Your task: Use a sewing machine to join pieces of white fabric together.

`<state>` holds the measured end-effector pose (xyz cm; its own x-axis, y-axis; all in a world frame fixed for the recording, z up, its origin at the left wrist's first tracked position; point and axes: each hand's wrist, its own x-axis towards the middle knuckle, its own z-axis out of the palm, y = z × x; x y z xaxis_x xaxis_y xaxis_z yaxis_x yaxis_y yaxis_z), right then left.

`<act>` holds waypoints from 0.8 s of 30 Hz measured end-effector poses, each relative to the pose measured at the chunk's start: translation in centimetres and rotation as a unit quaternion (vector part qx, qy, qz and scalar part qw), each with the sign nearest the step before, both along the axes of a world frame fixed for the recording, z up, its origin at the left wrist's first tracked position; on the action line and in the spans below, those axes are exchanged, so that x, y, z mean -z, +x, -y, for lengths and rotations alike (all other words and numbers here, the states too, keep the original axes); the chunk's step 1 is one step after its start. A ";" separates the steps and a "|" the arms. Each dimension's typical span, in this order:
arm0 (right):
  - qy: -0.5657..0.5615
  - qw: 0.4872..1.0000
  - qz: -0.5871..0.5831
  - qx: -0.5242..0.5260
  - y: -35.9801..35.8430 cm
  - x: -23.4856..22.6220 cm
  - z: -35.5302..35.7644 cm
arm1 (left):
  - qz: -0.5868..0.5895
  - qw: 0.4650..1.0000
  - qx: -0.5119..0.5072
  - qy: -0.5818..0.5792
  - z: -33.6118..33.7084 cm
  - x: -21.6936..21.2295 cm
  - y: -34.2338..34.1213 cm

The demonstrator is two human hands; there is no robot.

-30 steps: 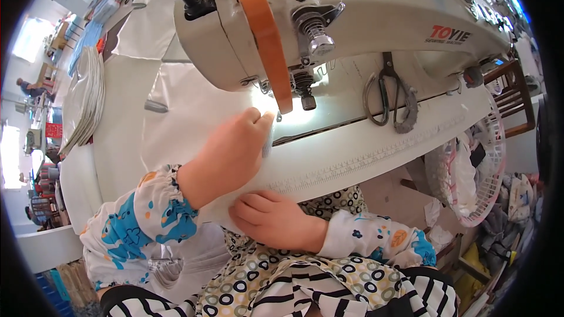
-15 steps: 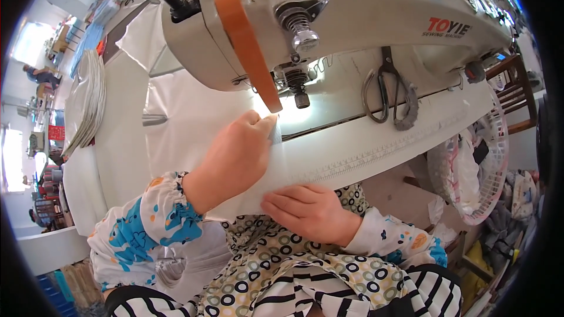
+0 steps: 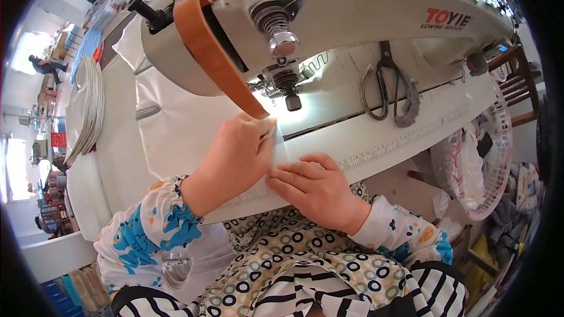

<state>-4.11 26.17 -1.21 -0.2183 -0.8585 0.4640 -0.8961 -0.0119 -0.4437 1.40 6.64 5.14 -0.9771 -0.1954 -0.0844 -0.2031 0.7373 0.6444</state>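
Both hands press flat on a strip of white cloth point(image 3: 281, 148); neither one is wrapped round it. The left hand point(image 3: 235, 155) lies palm down w/ fingers together, tips at the cloth's far edge, just below the needle part point(image 3: 289, 91) of the sewing machine point(image 3: 352, 12). The right hand point(image 3: 314, 191) lies beside it, fingers spread a bit and pointing left, tips touching the left hand's side. The cloth sits on the white table point(image 3: 382, 141), right at the front edge, between the 2 hands & under the bright lamp spot.

Going left to right: far left, a stack of white cloth pieces point(image 3: 85, 111) lies on the table, well apart from the hands. Next, the person's left sleeve point(image 3: 153, 229) is white w/ blue and orange blots. Above the left hand a brown strap point(image 3: 214, 53) runs down the front of the big cream machine. Right of the needle, grey scissors point(image 3: 388, 85) lie on the table, handles toward the person. A ruler strip point(image 3: 399, 141) runs along the table's front edge. Far right, a white wire basket point(image 3: 482, 158) w/ cloth bits hangs off the table end, and a wooden chair point(image 3: 520, 82) stands behind it.
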 end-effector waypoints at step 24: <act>0.001 1.000 -0.006 0.022 -2.3 0.6 2.4 | -0.249 0.937 0.107 -0.221 1.2 3.2 2.5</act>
<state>-6.37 23.72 -1.81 -0.2492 -0.8496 0.4648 -0.9014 0.0280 -0.4320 3.86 5.48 1.89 -0.8941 0.1006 0.4364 0.2240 0.9442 0.2413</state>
